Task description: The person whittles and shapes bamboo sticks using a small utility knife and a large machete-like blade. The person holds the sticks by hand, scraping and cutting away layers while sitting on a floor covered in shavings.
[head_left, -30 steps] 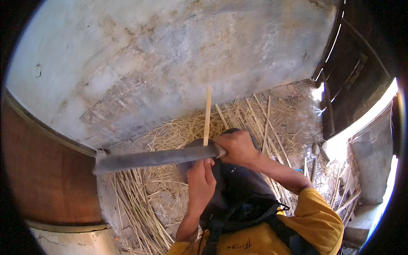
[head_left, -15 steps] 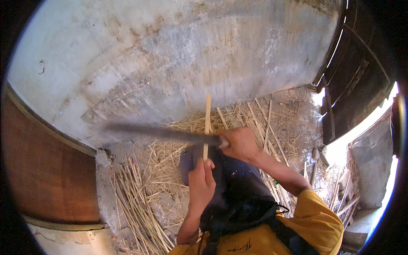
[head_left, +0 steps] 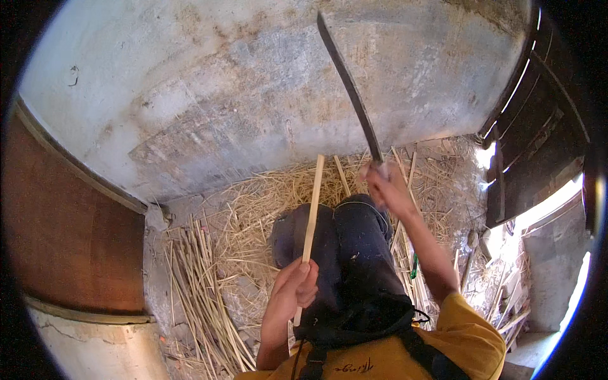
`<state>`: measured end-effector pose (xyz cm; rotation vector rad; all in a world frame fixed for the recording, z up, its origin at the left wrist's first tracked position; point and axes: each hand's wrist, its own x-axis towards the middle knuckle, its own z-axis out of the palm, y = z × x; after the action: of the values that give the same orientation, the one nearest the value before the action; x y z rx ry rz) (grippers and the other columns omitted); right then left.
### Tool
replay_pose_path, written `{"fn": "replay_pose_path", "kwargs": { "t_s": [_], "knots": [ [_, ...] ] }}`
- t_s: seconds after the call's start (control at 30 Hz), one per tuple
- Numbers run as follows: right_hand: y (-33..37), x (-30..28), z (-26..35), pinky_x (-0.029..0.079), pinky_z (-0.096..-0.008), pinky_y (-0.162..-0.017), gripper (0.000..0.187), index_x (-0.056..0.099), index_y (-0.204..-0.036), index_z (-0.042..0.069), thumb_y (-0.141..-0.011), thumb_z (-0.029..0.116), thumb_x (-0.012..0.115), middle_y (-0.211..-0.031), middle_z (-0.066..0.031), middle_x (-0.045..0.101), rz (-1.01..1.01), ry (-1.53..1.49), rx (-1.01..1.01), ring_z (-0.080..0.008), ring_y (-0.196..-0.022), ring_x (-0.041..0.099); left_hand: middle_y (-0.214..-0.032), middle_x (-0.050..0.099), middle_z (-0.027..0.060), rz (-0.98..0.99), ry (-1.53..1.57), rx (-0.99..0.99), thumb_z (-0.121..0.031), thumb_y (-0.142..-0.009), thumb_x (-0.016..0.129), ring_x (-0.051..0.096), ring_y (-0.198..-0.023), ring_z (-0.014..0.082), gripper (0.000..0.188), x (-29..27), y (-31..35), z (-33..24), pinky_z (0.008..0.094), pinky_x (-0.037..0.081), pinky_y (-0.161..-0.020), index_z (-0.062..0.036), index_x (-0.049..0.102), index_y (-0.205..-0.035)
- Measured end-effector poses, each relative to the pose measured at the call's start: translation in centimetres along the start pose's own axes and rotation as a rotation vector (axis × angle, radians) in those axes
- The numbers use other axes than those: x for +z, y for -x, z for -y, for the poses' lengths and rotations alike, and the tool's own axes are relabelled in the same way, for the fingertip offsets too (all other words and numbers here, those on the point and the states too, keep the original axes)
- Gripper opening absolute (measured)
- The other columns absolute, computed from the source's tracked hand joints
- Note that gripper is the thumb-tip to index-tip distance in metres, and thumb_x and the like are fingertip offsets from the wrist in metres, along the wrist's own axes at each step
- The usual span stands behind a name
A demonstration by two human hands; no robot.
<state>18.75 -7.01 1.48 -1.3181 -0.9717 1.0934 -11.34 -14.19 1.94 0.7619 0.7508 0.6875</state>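
In my left hand (head_left: 291, 292), low in front of my body, the fingers are closed round a pale split bamboo strip (head_left: 314, 212). The strip points up and away over my dark trousers, and its lower end shows below the fist. My right hand (head_left: 387, 187) grips the handle of a machete (head_left: 352, 88). Its long, dark, slightly curved blade is raised and points away from me toward the wall. The blade and the strip are apart. Some blur lies over the right fingers.
A bundle of thin strips (head_left: 206, 297) lies on the floor at the left. Shavings (head_left: 253, 215) cover the ground round my knees, with more strips at the right. A stained wall (head_left: 240, 101) rises ahead, a brown panel (head_left: 76, 228) at the left, dark boards (head_left: 538, 120) at the right.
The machete has swung from lying across the strip to standing raised, off it. My right hand has moved right and up. My left hand is lower, and the strip now extends below it.
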Motion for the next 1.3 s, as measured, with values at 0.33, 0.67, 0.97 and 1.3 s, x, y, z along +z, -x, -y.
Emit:
{"fn": "replay_pose_path", "kwargs": {
  "t_s": [0.33,0.67,0.97,1.3],
  "knots": [
    [4.4,5.5,2.0,0.025,-0.0241,-0.04,0.026,0.066,-0.106,-0.003,-0.093,0.018,0.075,-0.058,0.0049,0.043,0.304,-0.444,0.084,-0.0038,-0.043,0.034,-0.063,0.033,-0.0076,0.199,0.082,-0.163,-0.038,-0.107,0.05,0.026,-0.045,0.0036,0.03,1.0,-0.7,-0.5,0.0232,0.022,-0.041,-0.0094,0.052,-0.098],
    [4.0,6.5,2.1,0.025,-0.0237,-0.04,0.025,0.064,-0.1,-0.001,-0.093,0.02,0.076,-0.058,0.0058,0.044,0.178,-0.484,0.058,-0.0033,-0.043,0.035,-0.064,0.041,-0.0055,-0.1,-0.498,0.115,-0.033,-0.111,0.045,0.037,-0.052,0.0035,0.03,3.2,-0.5,0.2,0.0225,0.029,-0.046,-0.0052,0.057,-0.107],
    [5.8,3.1,0.8,0.05,-0.0381,-0.056,0.025,0.068,-0.095,0.005,-0.084,0.024,0.079,-0.068,-0.0088,0.065,-0.02,0.59,-0.39,-0.0207,-0.057,0.063,-0.064,0.045,-0.0023,-0.327,-0.958,0.497,-0.027,-0.111,0.043,0.04,-0.056,0.0069,0.031,3.9,-1.6,0.1,0.0276,0.032,-0.051,-0.0048,0.06,-0.099],
    [6.0,3.2,-0.2,0.055,-0.0469,-0.065,0.043,0.068,-0.108,0.012,-0.071,0.028,0.082,-0.08,-0.0118,0.072,0.122,0.997,-0.583,-0.0341,-0.073,0.07,-0.063,0.048,-0.0001,-0.459,-0.957,0.532,-0.026,-0.109,0.045,0.043,-0.056,0.0097,0.03,4.2,-2.1,0.4,0.03,0.035,-0.052,-0.0027,0.06,-0.097]
  ]
}}
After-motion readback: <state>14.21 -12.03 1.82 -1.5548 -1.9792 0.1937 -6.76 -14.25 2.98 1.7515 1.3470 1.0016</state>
